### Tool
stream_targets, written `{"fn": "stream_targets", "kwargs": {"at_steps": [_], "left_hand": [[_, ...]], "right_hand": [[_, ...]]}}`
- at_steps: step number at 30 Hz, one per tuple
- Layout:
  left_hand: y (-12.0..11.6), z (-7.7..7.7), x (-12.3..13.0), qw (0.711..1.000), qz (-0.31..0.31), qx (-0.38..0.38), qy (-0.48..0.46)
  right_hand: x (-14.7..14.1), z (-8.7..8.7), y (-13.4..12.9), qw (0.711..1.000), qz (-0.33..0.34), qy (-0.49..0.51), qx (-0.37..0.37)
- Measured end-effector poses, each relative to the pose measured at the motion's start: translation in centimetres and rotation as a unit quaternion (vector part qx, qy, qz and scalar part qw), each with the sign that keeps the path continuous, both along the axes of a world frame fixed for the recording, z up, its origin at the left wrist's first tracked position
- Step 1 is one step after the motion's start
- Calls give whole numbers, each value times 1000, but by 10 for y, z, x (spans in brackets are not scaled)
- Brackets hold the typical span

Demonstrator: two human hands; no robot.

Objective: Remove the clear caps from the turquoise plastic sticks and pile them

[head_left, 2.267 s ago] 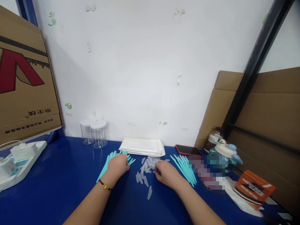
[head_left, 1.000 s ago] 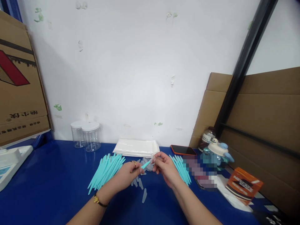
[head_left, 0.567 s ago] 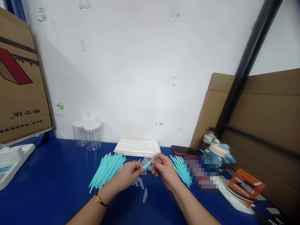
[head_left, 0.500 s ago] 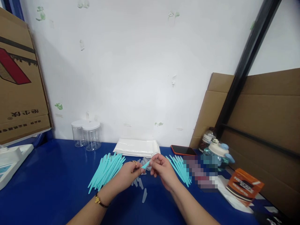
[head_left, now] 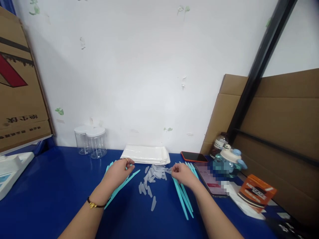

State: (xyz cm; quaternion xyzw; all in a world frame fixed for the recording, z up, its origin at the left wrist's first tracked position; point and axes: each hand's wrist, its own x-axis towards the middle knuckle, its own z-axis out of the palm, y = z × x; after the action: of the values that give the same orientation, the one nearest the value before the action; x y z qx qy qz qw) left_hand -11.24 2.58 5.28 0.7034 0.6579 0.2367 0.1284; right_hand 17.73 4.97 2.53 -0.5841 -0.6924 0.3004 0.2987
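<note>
My left hand (head_left: 121,171) is over the left pile of slim teal sticks (head_left: 115,196), its fingers curled. One stick pokes out past the thumb, and whether the fingers grip it is hidden. Farther right, my right hand (head_left: 183,174) has its fingertips drawn together above the right group of teal sticks (head_left: 183,200). A translucent piece touches or lies just beside those fingertips; what they hold, if anything, does not show. Between the hands lie several small translucent sleeve-like pieces (head_left: 157,172), with a single piece (head_left: 154,203) nearer to me.
White flat packs (head_left: 144,154) lie against the wall. Two clear jars (head_left: 97,146) stand at back left. On the right are an orange-edged phone (head_left: 194,157), another phone-like device (head_left: 210,181), a teal bottle (head_left: 228,162) and an orange box (head_left: 258,192). A white device (head_left: 17,172) sits at far left.
My hands were together at the middle around one teal stick; now they are apart. The left has moved left over its pile, the right toward the right group.
</note>
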Motion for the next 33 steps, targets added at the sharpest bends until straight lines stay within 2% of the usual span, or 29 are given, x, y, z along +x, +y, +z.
{"fn": "stream_targets", "kwargs": {"at_steps": [3,6,10,15,19,25,27,29,31,33], "left_hand": [[6,-5,-17,998,41,-12,41],[8,-15,-14,997,22,-45,65],[9,-27,-1,991,18,-59,116],[9,-27,4,985,30,-57,160],[7,-24,6,985,49,-56,157],[5,-23,7,989,51,-42,131],[6,-23,6,991,53,-46,114],[7,-21,5,994,52,-47,86],[6,-16,6,997,45,-37,49],[3,-9,10,1000,20,-11,-2]], "right_hand": [[-1,-10,4,988,-13,-136,68],[-3,-12,4,976,-18,-195,91],[-8,-6,-1,971,4,-190,144],[-24,-7,-8,967,68,-163,182],[-39,-11,-10,961,87,-201,169],[-52,-12,-12,931,109,-292,191],[-52,-13,-11,934,110,-276,197],[-51,-14,-8,947,108,-218,209],[-49,-15,-5,966,102,-124,203],[-47,-13,-2,984,89,1,152]]}}
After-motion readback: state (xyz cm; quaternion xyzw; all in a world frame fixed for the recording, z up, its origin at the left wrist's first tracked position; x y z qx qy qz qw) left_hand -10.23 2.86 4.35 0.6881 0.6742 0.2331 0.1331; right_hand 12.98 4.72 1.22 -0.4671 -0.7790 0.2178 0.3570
